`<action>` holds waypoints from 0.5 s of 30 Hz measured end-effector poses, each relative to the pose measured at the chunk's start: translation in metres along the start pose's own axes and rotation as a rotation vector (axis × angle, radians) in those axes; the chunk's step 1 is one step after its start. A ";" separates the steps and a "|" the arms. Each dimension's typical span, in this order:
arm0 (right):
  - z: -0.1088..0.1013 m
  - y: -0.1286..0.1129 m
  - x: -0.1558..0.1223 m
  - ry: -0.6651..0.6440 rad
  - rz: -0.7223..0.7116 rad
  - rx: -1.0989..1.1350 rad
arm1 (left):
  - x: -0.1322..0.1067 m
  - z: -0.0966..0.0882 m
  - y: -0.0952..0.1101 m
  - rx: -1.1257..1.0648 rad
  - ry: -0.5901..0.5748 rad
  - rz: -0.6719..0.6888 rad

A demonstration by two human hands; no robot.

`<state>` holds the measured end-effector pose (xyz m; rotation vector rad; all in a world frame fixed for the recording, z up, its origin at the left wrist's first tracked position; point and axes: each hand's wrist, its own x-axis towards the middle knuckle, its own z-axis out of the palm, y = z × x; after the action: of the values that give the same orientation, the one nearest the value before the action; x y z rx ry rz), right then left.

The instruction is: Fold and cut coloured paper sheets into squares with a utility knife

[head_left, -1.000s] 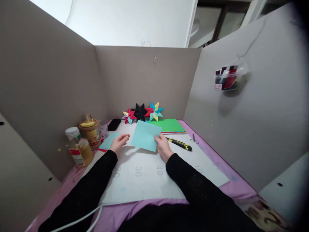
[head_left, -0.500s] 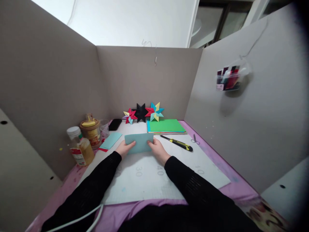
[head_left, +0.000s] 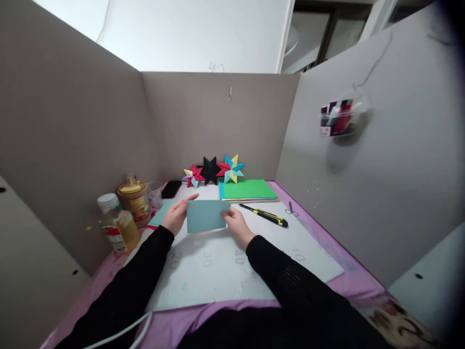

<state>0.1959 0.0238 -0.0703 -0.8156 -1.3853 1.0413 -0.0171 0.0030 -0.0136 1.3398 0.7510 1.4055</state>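
Observation:
A light blue sheet of paper (head_left: pixel 205 216) is held upright over the white board, its broad face toward me. My right hand (head_left: pixel 238 223) pinches its right edge, thumb on the near face and fingers behind. At the left edge, my left hand (head_left: pixel 175 215) has its fingers stretched out, one pointing past the top corner. It is close to the sheet, but whether it touches is unclear. Behind the left hand lies more light blue paper (head_left: pixel 160 216) with a bit of red under it. A black and yellow utility knife (head_left: pixel 267 215) rests right of my right hand.
Folded paper stars (head_left: pixel 209 170) stand against the back panel beside a stack of coloured paper (head_left: pixel 249 190). Scissors (head_left: pixel 291 210) lie at right. Along the left are a glue bottle (head_left: pixel 121 225), a lidded jar (head_left: pixel 134 201), a clear cup (head_left: pixel 155 194) and a phone (head_left: pixel 171 189).
My left hand has let go of the sheet's left side, moved slightly left and straightened its fingers. The right hand keeps its pinch. The view has shifted a little.

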 end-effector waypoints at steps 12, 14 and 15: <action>0.002 0.002 -0.003 -0.091 0.073 0.040 | -0.003 0.004 -0.046 0.005 0.119 -0.180; 0.001 0.004 -0.003 -0.039 0.099 -0.086 | -0.002 0.005 -0.042 0.036 0.149 -0.099; 0.000 0.004 -0.004 -0.001 0.084 -0.172 | -0.002 0.006 -0.040 0.084 0.155 -0.059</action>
<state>0.1956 0.0219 -0.0752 -1.0065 -1.4659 0.9958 -0.0018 0.0123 -0.0501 1.2725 0.9537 1.4566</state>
